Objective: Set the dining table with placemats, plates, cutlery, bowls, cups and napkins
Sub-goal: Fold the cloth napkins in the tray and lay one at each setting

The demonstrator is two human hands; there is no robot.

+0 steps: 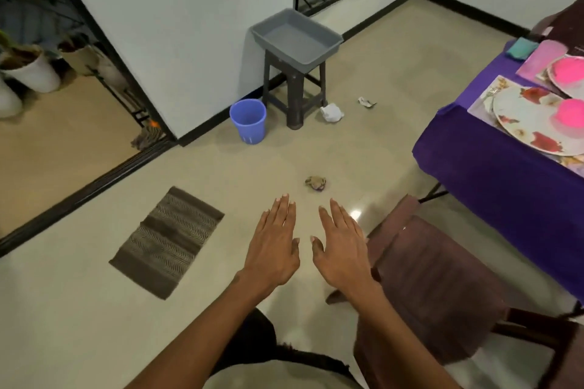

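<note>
My left hand (275, 245) and my right hand (342, 246) are held out side by side over the floor, palms down, fingers straight, holding nothing. At the right edge stands the dining table (493, 167) under a purple cloth. On it lies a floral placemat (482, 101) with a floral plate (524, 121) and a pink bowl (572, 112) on top. Behind it a pink placemat (537, 58) carries a second plate and pink bowl (568, 73). A teal folded cloth (521, 48) sits at the table's far corner.
A brown chair (442, 287) stands right of my hands. A grey tub (295, 38) rests on a dark stool (295, 95) by the wall, a blue bucket (248, 121) beside it. Crumpled scraps (316, 183) and white paper (331, 113) lie on the floor. A striped mat (167, 240) lies left.
</note>
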